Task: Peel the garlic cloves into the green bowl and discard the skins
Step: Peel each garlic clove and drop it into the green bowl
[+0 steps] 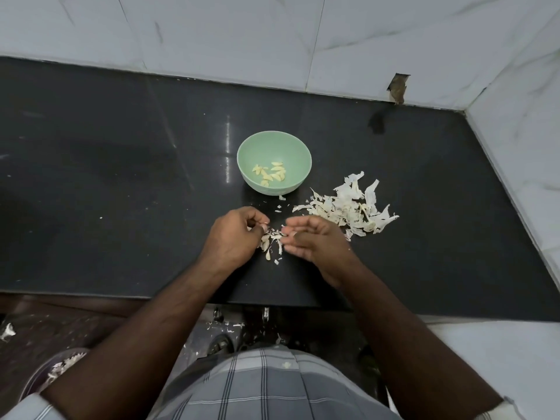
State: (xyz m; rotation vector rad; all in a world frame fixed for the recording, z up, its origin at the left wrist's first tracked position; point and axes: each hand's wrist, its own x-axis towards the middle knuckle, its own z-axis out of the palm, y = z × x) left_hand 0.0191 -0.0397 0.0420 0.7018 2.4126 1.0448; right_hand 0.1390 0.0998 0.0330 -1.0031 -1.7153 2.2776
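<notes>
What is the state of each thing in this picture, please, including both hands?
green bowl: upright on the counter, holding peeled cloves.
peeled cloves: lying loose in the bowl bottom.
skin pile: heaped on the counter, right of the bowl.
small scraps: scattered between the hands.
left hand: fingers curled, pinching a small piece.
right hand: palm up, fingers loosely curled; contents unclear.
counter: dark, with specks.

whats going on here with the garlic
A person is peeling garlic on a dark counter. The left hand pinches something small at its fingertips, seemingly a clove or skin, and the right hand is cupped beside it, over a few scraps and cloves lying between them. A green bowl behind the hands already holds several peeled cloves. A big pile of skins sits right of the bowl, not yet discarded.
</notes>
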